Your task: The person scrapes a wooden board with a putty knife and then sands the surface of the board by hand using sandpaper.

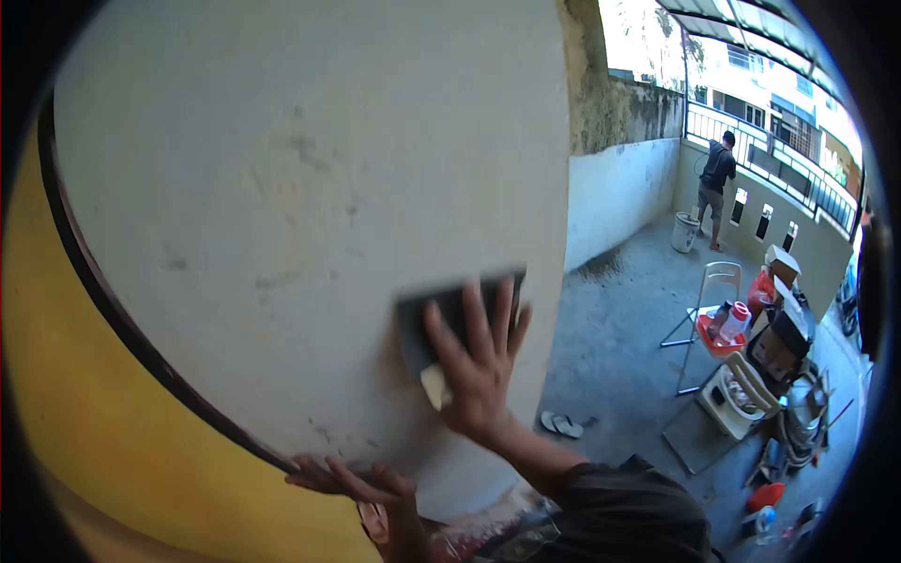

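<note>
My right hand point(483, 366) lies with its fingers spread over a dark sheet of sandpaper point(427, 324), pressing it against the off-white wall point(235, 141). A pale corner of the sheet is folded back under the thumb side. Grey smudges and scuffs mark the wall to the left of the sheet. Low at the wall's bottom edge, my left hand point(361, 483) is open and holds nothing, fingers extended close beside the dark trim point(188, 389).
Yellow wall point(122, 413) fills the left. At right, a folding chair point(718, 272) holds a red tray; beside it stand another chair point(737, 399), boxes point(784, 342) and piled tools. Slippers point(561, 425) lie on the floor. Far back, a person point(718, 178) stands near a bucket point(685, 233).
</note>
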`<state>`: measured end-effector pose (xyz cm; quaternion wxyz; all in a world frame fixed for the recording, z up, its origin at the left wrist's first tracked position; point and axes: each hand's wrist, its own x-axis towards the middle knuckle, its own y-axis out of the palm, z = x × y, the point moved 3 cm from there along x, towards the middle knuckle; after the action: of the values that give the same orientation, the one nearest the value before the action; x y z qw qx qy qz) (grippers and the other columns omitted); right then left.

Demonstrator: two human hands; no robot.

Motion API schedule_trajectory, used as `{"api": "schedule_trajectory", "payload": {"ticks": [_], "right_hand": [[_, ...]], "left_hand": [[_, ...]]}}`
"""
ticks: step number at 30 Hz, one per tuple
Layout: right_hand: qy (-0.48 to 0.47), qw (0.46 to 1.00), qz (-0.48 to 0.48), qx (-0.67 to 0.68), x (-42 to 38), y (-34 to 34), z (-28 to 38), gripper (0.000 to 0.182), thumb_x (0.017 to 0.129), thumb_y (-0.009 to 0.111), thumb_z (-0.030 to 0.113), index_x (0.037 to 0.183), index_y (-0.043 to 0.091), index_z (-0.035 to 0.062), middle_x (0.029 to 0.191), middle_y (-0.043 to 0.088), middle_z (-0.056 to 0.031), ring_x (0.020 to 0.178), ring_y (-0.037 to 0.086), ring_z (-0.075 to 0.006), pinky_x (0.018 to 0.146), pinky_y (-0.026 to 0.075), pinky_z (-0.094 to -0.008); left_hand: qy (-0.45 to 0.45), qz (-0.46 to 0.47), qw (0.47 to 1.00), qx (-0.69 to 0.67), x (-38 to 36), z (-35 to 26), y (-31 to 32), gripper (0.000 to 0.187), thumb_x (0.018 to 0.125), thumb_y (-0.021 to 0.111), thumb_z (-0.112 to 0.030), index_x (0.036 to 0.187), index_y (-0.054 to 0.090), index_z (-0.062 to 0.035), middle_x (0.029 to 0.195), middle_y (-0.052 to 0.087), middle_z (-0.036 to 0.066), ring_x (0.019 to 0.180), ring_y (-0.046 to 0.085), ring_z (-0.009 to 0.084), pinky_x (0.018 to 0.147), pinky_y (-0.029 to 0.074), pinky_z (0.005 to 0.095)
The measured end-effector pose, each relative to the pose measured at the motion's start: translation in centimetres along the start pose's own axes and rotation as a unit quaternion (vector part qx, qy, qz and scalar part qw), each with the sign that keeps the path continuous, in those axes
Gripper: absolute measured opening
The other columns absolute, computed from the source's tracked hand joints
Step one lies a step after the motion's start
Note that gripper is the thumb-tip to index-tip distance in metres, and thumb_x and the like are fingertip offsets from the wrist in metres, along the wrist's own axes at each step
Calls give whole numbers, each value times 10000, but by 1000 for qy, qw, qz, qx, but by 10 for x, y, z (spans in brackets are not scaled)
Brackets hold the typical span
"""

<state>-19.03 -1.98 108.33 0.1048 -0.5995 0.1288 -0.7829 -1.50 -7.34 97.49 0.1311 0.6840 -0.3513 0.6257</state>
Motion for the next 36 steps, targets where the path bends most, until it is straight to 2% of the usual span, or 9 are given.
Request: {"api": "schedule_trajectory", "payload": {"ticks": [9,13,17,19,23,26,29,32,36], "right_hand": [[9,999,-29,30,-112,36,-69,567,890,647,297,1452,595,238,1644,320,-181,1540,140,-494,1200,-6,-672],[97,995,-19,0,-3,-3,-63,647,848,692,313,1478,561,243,1653,292,-196,1533,129,-522,1193,10,-684],[59,998,-36,9,-57,20,-60,682,820,713,306,1477,553,214,1641,308,-203,1522,115,-551,1176,18,-715],[126,992,5,18,-63,1,-69,655,840,707,339,1463,564,196,1645,302,-205,1530,119,-531,1172,18,-723],[33,995,-93,-16,-164,64,-92,668,863,662,236,1503,498,142,1656,254,-233,1536,88,-527,1197,71,-665],[189,981,-33,27,-89,19,-90,649,835,677,250,1463,548,147,1649,280,-222,1520,136,-550,1180,55,-704],[108,992,-54,29,-137,41,-82,682,843,661,226,1500,502,133,1637,281,-243,1508,105,-580,1173,83,-708],[170,981,-73,52,-84,14,-90,637,861,663,220,1482,538,147,1646,294,-220,1529,143,-530,1186,44,-692],[100,992,-62,-42,-130,48,-95,634,865,659,284,1472,543,140,1648,288,-223,1513,155,-560,1179,63,-707]], "left_hand": [[66,-75,993,-69,10,-12,20,554,1055,399,-269,1526,348,18,1593,317,305,1498,231,530,1188,149,707],[-1,47,996,70,27,-27,-1,555,1056,395,-265,1529,336,18,1603,302,301,1498,241,522,1199,153,687],[67,-91,990,-78,22,-14,21,592,1064,398,-314,1548,309,14,1591,352,277,1499,255,506,1202,186,657],[25,48,993,108,24,-37,-12,651,1064,397,-351,1546,283,70,1618,288,292,1517,210,496,1227,158,605],[64,-110,988,-91,-2,-8,23,653,1041,406,-308,1545,280,88,1608,332,272,1512,229,493,1224,167,589],[38,-19,999,18,13,-22,11,700,1046,409,-332,1570,207,85,1631,252,298,1521,158,522,1213,126,643],[73,-131,977,-151,4,-12,35,661,1039,407,-320,1553,283,78,1612,323,270,1520,240,454,1227,184,565],[78,-31,996,35,21,-30,10,682,1035,407,-317,1557,248,90,1631,275,269,1523,228,455,1231,176,570],[104,-88,987,-82,-4,-16,32,672,1025,406,-274,1546,242,117,1623,280,283,1529,223,439,1248,140,554]]}}
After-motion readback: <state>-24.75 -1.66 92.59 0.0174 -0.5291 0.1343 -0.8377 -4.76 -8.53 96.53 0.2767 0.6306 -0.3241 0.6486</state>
